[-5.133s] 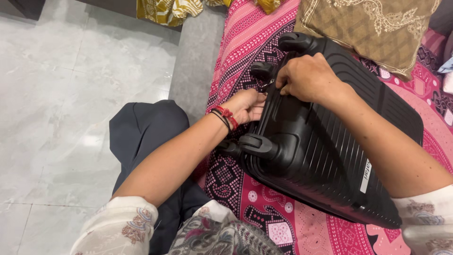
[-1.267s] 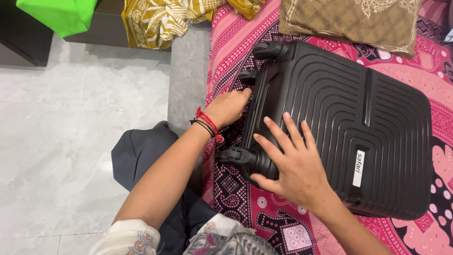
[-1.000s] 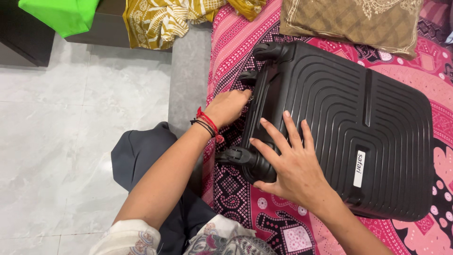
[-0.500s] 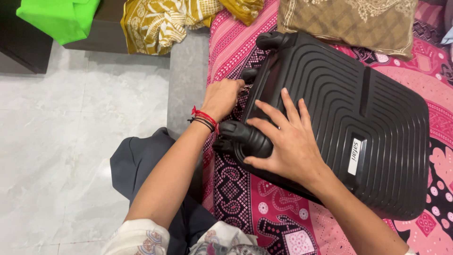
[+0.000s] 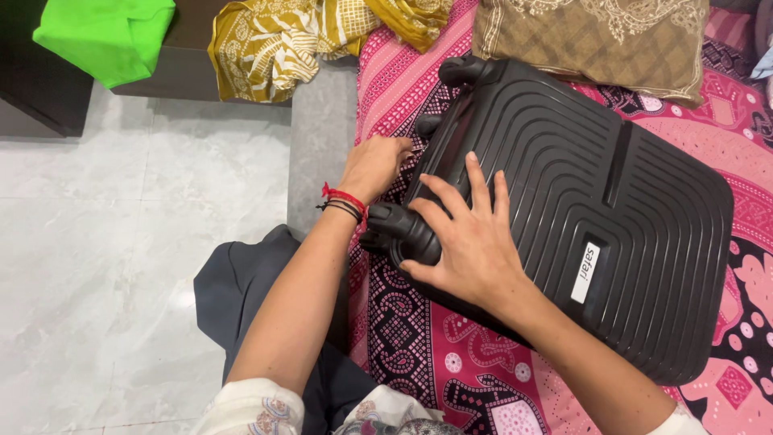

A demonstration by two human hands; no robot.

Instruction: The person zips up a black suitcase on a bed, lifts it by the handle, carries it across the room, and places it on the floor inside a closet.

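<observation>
Suitcase (image 5: 580, 201), black and hard-shelled with ribbed grooves, lies flat on a pink patterned bedspread (image 5: 451, 354) across the centre and right of the frame, its wheeled end turned toward the person. Both halves look brought together, so the shell appears closed. The right hand (image 5: 463, 242) lies spread, fingers open, on the lid near the lower-left wheel (image 5: 403, 229), pressing flat, not gripping. The left hand (image 5: 374, 165) is curled at the seam on the wheeled edge, left of centre; its fingertips seem pinched on something small there, likely a zip pull, though I cannot tell for certain. Judging by that, the zip run along this edge is what remains in hand. A brown embroidered cushion (image 5: 588, 40) sits at the upper right, touching the suitcase's far edge. Yellow printed cloth (image 5: 274, 40) and a green bag (image 5: 105, 36) lie at the upper left, beside grey tiled floor (image 5: 105, 242).
</observation>
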